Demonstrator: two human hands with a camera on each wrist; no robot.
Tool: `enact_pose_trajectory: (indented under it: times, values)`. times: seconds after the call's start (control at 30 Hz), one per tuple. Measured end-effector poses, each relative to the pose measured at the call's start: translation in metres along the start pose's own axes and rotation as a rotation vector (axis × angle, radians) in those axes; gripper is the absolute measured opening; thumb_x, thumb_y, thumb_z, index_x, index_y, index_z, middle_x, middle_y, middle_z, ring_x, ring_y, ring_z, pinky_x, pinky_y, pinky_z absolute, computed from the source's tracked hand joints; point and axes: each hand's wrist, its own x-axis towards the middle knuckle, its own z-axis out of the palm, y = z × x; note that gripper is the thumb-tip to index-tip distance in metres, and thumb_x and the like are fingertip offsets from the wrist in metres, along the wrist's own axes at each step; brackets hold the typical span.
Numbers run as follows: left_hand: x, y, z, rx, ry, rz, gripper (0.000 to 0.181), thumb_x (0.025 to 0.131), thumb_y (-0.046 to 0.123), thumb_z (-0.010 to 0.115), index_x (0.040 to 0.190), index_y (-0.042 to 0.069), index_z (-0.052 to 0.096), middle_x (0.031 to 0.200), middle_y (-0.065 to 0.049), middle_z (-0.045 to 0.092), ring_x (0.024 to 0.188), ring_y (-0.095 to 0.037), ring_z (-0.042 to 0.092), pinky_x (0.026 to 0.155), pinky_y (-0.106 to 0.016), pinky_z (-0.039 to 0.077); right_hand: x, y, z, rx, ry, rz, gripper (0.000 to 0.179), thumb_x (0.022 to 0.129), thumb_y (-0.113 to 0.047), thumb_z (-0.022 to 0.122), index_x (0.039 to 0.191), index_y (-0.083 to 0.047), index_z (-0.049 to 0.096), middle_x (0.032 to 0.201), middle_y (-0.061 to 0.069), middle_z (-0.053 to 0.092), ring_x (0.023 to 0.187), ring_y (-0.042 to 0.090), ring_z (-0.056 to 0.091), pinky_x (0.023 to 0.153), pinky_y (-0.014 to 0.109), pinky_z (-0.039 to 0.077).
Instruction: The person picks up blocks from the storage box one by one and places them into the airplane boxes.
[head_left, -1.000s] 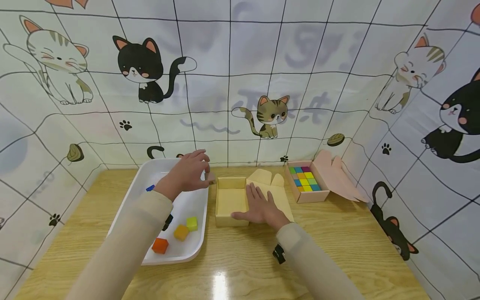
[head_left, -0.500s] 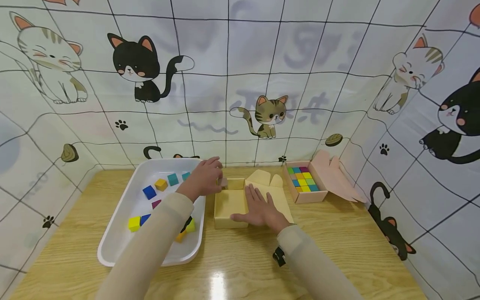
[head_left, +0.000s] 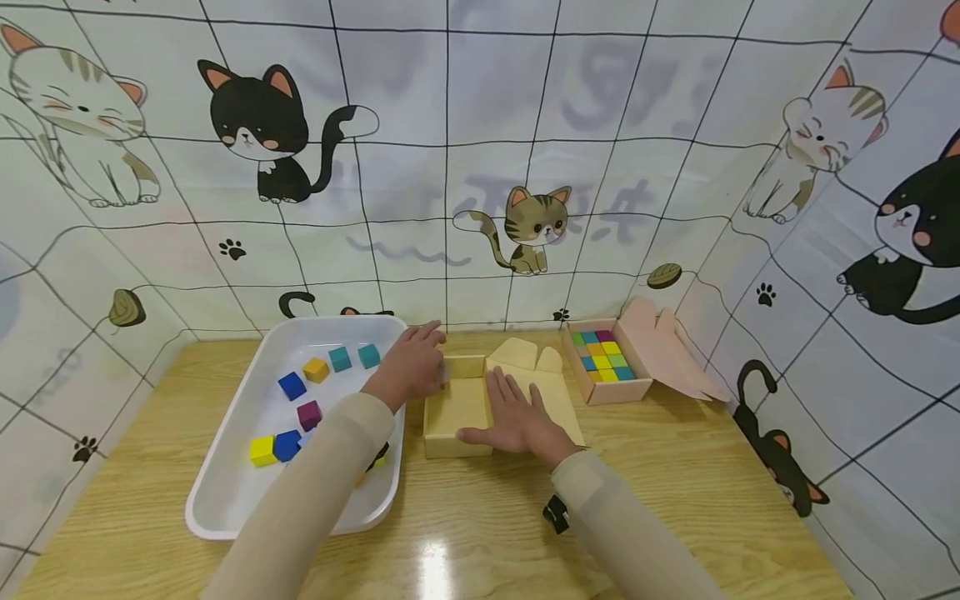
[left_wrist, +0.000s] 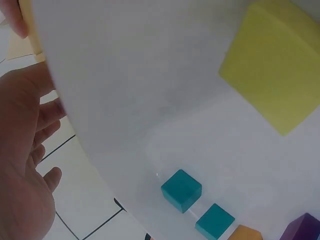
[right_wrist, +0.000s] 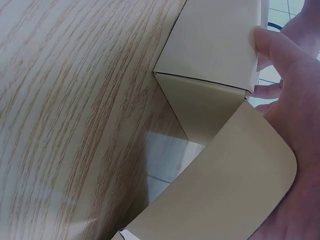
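My left hand (head_left: 411, 365) is over the back left corner of an open cream cardboard box (head_left: 459, 443), pinching a small pale block (head_left: 445, 372) that is mostly covered by the fingers. In the left wrist view the fingertips of that hand (left_wrist: 22, 145) are hidden behind the tray's edge. My right hand (head_left: 519, 417) lies with spread, straight fingers across the box's right side and its folded-out lid (head_left: 558, 392). Seen from the right wrist, the thumb touches the top edge of the box wall (right_wrist: 210, 40). Inside the box, the visible floor is bare.
A white tray (head_left: 217, 500) left of the box holds several loose cubes, among them a yellow cube (head_left: 262, 451), a purple cube (head_left: 309, 415) and a teal cube (head_left: 340, 359). At the back right stands a pink box (head_left: 618, 392) with rows of coloured cubes, its lid opened rightward.
My left hand has moved right from above the tray's right edge to the box's back left corner, carrying the pale block. The right hand has stayed on the box.
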Motion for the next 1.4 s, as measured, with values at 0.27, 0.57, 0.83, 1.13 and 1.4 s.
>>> enact_pose_trajectory:
  times: [0.27,0.57,0.83,1.13,1.4]
  values:
    - [0.0,0.005,0.002,0.035,-0.036,-0.035,0.019,0.087,0.027,0.063,0.084,0.011,0.073,0.144,-0.004,0.048,0.15,-0.027,0.02,0.121,-0.045,0.024,0.001,0.0,0.0,-0.007,-0.004,-0.001,0.111,0.083,-0.077,0.048,0.157,-0.008,0.001,0.166,0.009,0.001,0.154,0.028,0.007,0.122,0.059,0.005]
    - [-0.002,0.013,0.0,0.094,-0.067,-0.049,0.014,0.086,0.023,0.064,0.078,0.013,0.07,0.146,-0.004,0.048,0.15,-0.026,0.021,0.121,-0.045,0.024,0.001,0.001,-0.002,0.006,-0.019,0.0,0.109,0.084,-0.074,0.049,0.157,-0.008,0.001,0.166,0.009,0.0,0.154,0.027,0.006,0.122,0.058,0.004]
    - [-0.005,0.012,-0.003,0.075,-0.033,-0.041,0.016,0.09,0.024,0.063,0.083,0.012,0.072,0.142,-0.005,0.05,0.149,-0.027,0.023,0.12,-0.045,0.027,-0.001,0.0,-0.002,0.025,-0.016,-0.001,0.109,0.084,-0.073,0.05,0.157,-0.009,0.002,0.166,0.009,0.0,0.154,0.028,0.006,0.122,0.059,0.004]
    - [-0.029,-0.019,-0.039,-0.131,0.165,-0.032,0.016,0.086,0.024,0.072,0.097,0.014,0.074,0.139,-0.008,0.052,0.148,-0.032,0.026,0.118,-0.05,0.029,0.0,0.003,-0.002,0.015,-0.006,-0.013,0.109,0.084,-0.074,0.049,0.157,-0.009,0.0,0.166,0.009,-0.001,0.154,0.028,0.006,0.122,0.059,0.004]
    - [-0.067,-0.055,-0.051,-0.176,0.195,-0.066,0.015,0.083,0.022,0.075,0.096,0.014,0.074,0.137,-0.011,0.054,0.147,-0.035,0.026,0.117,-0.056,0.028,-0.001,0.003,-0.001,0.02,-0.014,-0.025,0.11,0.084,-0.074,0.049,0.157,-0.009,-0.001,0.165,0.009,-0.002,0.154,0.028,0.004,0.122,0.059,0.003]
